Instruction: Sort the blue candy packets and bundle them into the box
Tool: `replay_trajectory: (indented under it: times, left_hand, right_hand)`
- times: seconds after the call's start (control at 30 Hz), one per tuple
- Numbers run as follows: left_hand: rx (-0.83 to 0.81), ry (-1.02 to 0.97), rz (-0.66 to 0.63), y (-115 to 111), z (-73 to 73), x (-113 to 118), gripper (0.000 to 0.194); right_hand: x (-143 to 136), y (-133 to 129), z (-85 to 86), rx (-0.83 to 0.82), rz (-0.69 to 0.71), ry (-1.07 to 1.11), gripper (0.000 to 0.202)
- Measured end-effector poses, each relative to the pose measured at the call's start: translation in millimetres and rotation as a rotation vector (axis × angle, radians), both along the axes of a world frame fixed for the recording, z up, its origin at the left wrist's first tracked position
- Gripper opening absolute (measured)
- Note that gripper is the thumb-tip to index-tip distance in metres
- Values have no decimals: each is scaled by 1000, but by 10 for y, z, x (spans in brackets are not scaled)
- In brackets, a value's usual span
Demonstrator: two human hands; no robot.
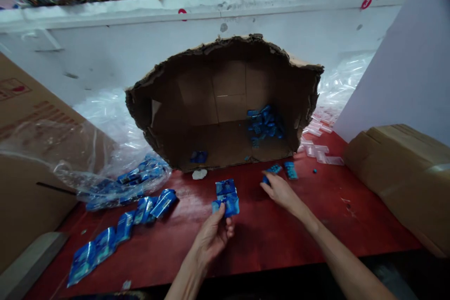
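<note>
My left hand (215, 235) pinches blue packets (227, 197) between thumb and fingers, above the red table. To its right, my right hand (277, 189) has its fingers closed on a small blue pack (273, 169) near the carton's front edge. Another small blue pack (290, 170) lies just right of that hand. A row of joined blue packets (124, 226) stretches across the left of the table. Behind my hands, an open cardboard carton (228, 89) with ragged edges holds a pile of blue packs (265, 123) at its right and a blue packet (198, 156) at its front left.
A clear plastic bag (101, 154) with blue packets lies at the left, beside a large box (35, 150). Clear plastic pieces (318, 151) are scattered behind right. A brown box (397, 173) bounds the red table (281, 239) on the right. A white lump (199, 174) lies before the carton.
</note>
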State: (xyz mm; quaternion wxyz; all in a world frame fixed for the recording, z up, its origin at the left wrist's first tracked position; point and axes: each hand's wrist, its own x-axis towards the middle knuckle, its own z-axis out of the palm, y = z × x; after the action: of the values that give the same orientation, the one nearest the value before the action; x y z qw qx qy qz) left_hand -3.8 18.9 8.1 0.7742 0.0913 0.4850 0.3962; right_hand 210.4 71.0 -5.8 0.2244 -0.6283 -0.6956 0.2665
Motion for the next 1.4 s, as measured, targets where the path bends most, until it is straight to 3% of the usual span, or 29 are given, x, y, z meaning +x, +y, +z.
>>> replay_trajectory:
  times: [0.07, 0.23, 0.3, 0.4, 0.7, 0.9, 1.07, 1.2, 1.3, 1.4]
  left_hand:
    - [-21, 8, 9, -20, -19, 11, 22]
    - [-43, 46, -11, -43, -77, 55, 24]
    - [-19, 69, -17, -57, -89, 66, 24]
    - [37, 88, -26, -88, -104, 63, 22]
    - [226, 111, -83, -99, -123, 3, 25]
    - [349, 232, -78, -48, -131, -35, 26]
    - [234, 165, -48, -49, -98, -53, 24]
    - [141, 89, -56, -88, -73, -32, 23]
    - [96, 73, -54, -114, -60, -9, 20]
    - [77, -9, -79, -139, -35, 20, 19]
  right_hand:
    - [-22, -91, 55, -9, -21, 204, 38]
    - [-148, -455, 228, -221, -35, 1244, 38]
    - [-219, -549, 290, -281, -23, 1371, 37]
    - [-285, -596, 336, -283, -10, 1380, 36]
    - [-246, -685, 386, -235, 148, 1115, 36]
    - [-401, -802, 147, -304, 162, 1200, 37]
    - [-575, -893, -70, -135, 4, 1191, 31]
    - [-639, -935, -95, -33, 43, 1072, 33]
    - [-647, -921, -105, -57, 44, 1081, 36]
    - [-659, -877, -127, -174, 8, 1304, 40]
